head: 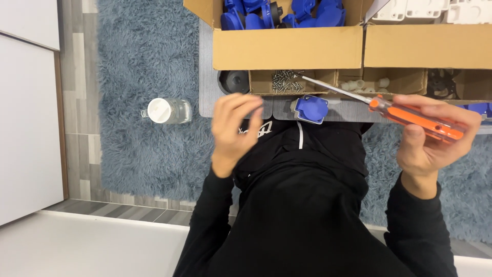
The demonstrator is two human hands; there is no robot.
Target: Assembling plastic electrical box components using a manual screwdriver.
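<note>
At far left a clear bottle (pixel 168 111) with a white cap lies on the shaggy blue rug (pixel 143 61), well apart from both hands.

The left hand (pixel 234 128) is raised in front of the dark-clothed torso, palm turned toward the body, wrist bent, the black sleeve running down and left from it. Its fingers (pixel 241 105) curl loosely inward with small gaps between them and close on nothing; whether a tiny part sits at the fingertips cannot be told.

Just right of it, a blue socket (pixel 310 109) sits at the near edge of the grey table (pixel 210 77). Behind it a low tray holds a heap of screws (pixel 285 82); above that stands a cardboard box (pixel 287 47) of blue parts.

The right hand (pixel 433 136) is lifted at the same height, forearm rising from the lower right. Fingers and thumb wrap around the orange handle of a screwdriver (pixel 410 117), gripping it firmly. The shaft slants up and left, its tip just over the screws, not touching the socket.
</note>
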